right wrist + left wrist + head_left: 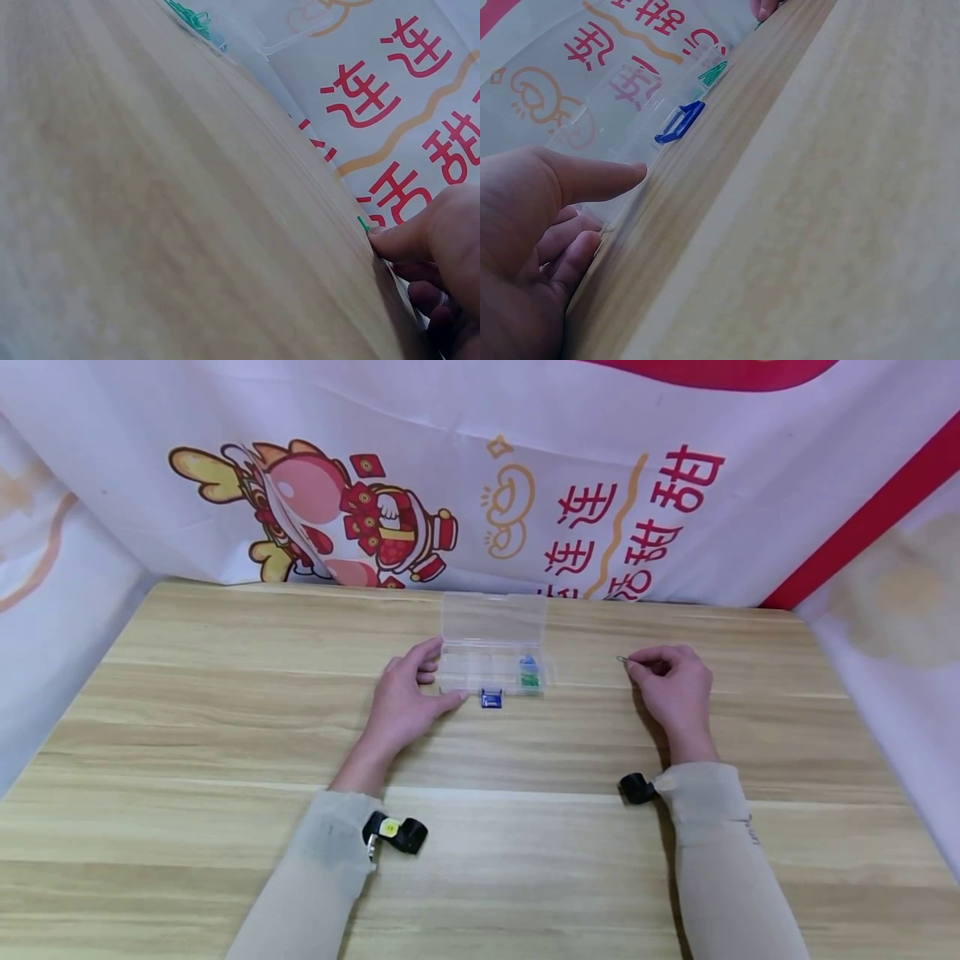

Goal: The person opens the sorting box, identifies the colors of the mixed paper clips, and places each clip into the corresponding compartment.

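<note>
A clear plastic compartment box (467, 662) lies on the table with its lid (493, 617) raised at the back. My left hand (405, 700) grips the box's left end, thumb at the front edge and fingers along the side. Blue paper clips (528, 661) and green paper clips (529, 680) fill compartments at the right end. A dark blue latch (681, 122) projects from the front. Off to the right of the box, my right hand (672, 687) pinches a small green paper clip (363, 223) between thumb and forefinger, close to the tabletop.
The wood-grain table (525, 860) ends at a white printed cloth (480, 485) hanging behind the box. Black wrist cameras sit on the left sleeve (300, 868) and the right sleeve (723, 852).
</note>
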A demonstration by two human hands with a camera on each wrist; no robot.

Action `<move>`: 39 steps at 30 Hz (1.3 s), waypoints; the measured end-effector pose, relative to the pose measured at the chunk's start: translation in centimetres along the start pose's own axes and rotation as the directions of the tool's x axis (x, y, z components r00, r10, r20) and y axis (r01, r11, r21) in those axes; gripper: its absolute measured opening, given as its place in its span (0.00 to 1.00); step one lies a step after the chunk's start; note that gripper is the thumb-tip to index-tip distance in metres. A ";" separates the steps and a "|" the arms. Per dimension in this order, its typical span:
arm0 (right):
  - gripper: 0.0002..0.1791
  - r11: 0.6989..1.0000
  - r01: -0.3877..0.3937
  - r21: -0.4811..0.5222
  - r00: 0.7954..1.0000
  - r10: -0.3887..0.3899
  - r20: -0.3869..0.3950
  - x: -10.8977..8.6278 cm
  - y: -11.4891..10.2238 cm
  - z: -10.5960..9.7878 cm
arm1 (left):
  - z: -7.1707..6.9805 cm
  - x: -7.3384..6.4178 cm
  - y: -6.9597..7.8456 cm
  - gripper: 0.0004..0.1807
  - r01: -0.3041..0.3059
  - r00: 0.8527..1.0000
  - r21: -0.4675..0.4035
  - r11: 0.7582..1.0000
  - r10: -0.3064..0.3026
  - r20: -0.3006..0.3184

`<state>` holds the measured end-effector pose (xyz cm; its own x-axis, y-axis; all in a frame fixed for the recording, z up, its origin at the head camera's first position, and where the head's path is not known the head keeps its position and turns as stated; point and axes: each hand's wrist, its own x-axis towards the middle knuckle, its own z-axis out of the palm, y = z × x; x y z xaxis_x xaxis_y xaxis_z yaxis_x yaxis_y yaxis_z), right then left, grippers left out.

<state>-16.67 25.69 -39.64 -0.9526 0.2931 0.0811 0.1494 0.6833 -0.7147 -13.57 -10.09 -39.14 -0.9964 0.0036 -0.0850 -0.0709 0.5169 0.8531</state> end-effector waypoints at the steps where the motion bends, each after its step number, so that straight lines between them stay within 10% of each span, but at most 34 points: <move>1: 0.12 1.000 -0.003 -0.003 1.000 0.003 0.003 0.0 0.0 0.0 | 0.0 0.0 0.0 0.47 0.000 1.000 0.000 1.000 0.000 0.000; 39: 0.14 0.993 0.001 -0.116 0.999 0.003 0.037 -0.4 -0.9 0.0 | 0.0 -0.2 0.2 0.48 -0.020 1.000 -0.001 1.000 0.020 -0.015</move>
<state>-16.47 24.94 -39.04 -0.9613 0.2704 0.0534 0.1778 0.7565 -0.6293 -13.38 -10.03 -38.92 -0.9982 0.0013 -0.0602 -0.0509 0.5157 0.8552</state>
